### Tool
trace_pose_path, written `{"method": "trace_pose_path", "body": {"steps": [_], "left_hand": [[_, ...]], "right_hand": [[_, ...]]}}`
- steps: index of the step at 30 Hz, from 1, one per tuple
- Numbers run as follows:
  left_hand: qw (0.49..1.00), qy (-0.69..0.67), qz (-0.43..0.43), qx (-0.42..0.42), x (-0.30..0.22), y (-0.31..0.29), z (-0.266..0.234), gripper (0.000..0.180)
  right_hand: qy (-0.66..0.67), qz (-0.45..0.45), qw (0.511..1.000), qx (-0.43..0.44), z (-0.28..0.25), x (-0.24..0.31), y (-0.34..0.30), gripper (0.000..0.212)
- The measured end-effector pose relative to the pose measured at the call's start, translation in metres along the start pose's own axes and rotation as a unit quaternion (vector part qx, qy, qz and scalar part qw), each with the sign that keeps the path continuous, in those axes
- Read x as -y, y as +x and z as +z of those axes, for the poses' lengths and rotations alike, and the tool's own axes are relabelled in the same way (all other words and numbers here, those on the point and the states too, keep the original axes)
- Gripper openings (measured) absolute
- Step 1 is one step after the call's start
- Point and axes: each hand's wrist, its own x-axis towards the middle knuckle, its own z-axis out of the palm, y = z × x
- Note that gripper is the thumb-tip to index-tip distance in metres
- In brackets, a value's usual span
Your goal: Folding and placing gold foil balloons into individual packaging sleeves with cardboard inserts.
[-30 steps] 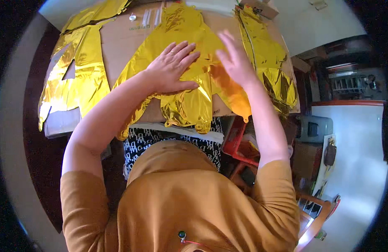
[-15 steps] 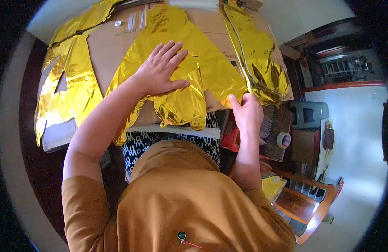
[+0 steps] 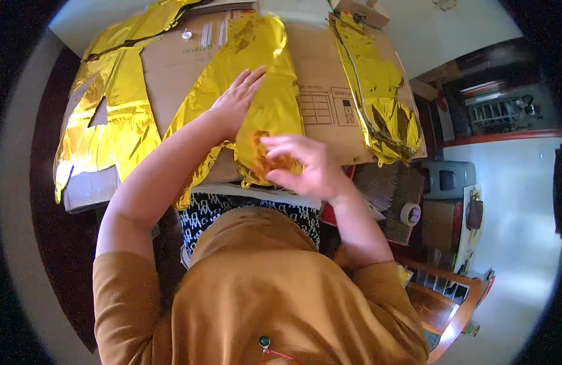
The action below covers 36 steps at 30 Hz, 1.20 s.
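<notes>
From my remote seat I've got the left hand [image 3: 235, 106] flat, fingers outstretched, on the gold foil [image 3: 275, 100] mid-cardboard [image 3: 311, 64]. My right hand [image 3: 308, 167], blurred, hovers at its lower edge, thumb and fingers parted; contact I can't tell.

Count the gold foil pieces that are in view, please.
4: the back-left piece, the front-left piece, the middle piece under the left hand, and the right piece. Stacked layers may hide more.

Gold foil sheet [image 3: 275, 97], brn cardbd [image 3: 320, 70], ochre shirt [image 3: 250, 280], blk fabric [image 3: 194, 216] w/ wht letter print
</notes>
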Motion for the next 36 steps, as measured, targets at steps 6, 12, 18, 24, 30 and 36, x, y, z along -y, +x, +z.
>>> {"method": "trace_pose_path", "body": {"steps": [6, 12, 18, 24, 30, 36], "left_hand": [[1.0, -0.009, 0.021, -0.012, -0.015, 0.006, -0.022, 0.103], [0.996, 0.086, 0.018, 0.032, 0.002, 0.0, -0.006, 0.11], [0.995, -0.062, -0.028, 0.071, -0.017, 0.019, -0.044, 0.096], [0.936, -0.307, -0.135, -0.107, -0.005, 0.051, -0.076, 0.051], [0.998, 0.0, 0.049, -0.027, 0.012, 0.089, -0.022, 0.042], [1.0, -0.017, 0.001, -0.024, 0.045, 0.093, -0.005, 0.047]], "right_hand": [[-0.189, 0.079, 0.975, -0.089, -0.051, -0.08, 0.034, 0.039], [-0.347, 0.045, 0.935, 0.06, -0.024, -0.096, 0.048, 0.061], [-0.395, 0.047, 0.912, 0.097, -0.023, -0.099, 0.04, 0.069], [-0.397, 0.061, 0.906, 0.131, -0.029, -0.089, 0.04, 0.067], [-0.409, 0.094, 0.891, 0.175, -0.029, -0.084, 0.047, 0.07], [-0.383, 0.071, 0.908, 0.153, -0.027, -0.089, 0.043, 0.075]]}}
